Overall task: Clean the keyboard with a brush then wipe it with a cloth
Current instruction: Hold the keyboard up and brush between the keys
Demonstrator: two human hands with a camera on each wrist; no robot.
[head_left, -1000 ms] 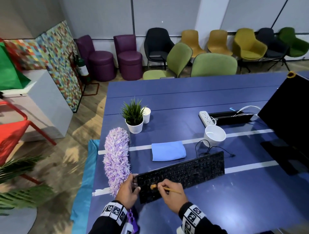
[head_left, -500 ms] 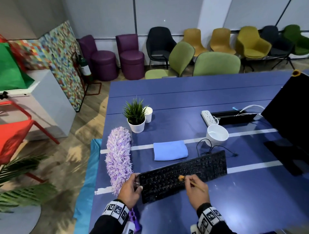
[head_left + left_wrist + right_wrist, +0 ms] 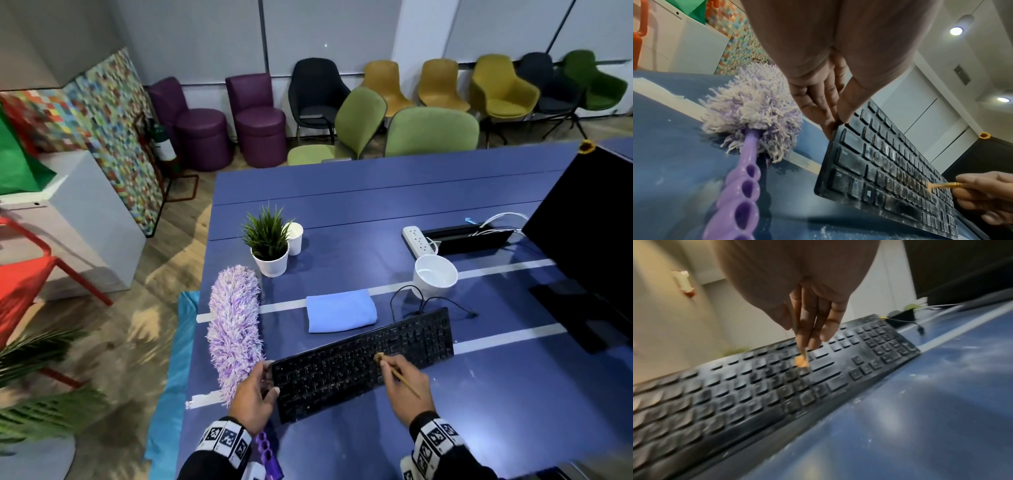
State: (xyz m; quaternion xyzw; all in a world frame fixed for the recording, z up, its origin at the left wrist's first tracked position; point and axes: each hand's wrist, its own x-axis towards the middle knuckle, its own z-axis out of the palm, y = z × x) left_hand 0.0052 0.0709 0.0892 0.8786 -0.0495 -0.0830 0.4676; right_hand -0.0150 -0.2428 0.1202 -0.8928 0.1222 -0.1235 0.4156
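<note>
A dusty black keyboard (image 3: 363, 363) (image 3: 890, 175) (image 3: 760, 389) lies slantwise on the blue table (image 3: 376, 205). My left hand (image 3: 255, 394) (image 3: 824, 110) pinches its left end, thumb on top and fingers at the edge. My right hand (image 3: 406, 383) (image 3: 812, 321) holds a small brush (image 3: 394, 368) (image 3: 941, 186) (image 3: 801, 360) like a pen; its orange bristles touch the keys right of the middle. A folded light-blue cloth (image 3: 340, 310) lies just behind the keyboard.
A purple fluffy duster (image 3: 234, 325) (image 3: 754, 116) lies left of the keyboard, its handle by my left wrist. A white mug (image 3: 435, 275), a potted plant (image 3: 269, 243), a paper cup (image 3: 294, 236), a power strip (image 3: 418, 240) and a black monitor (image 3: 589, 240) stand behind.
My right hand has carried the brush rightward along the keys, from the left part towards the right of the middle. My left hand has kept its hold on the keyboard's left end.
</note>
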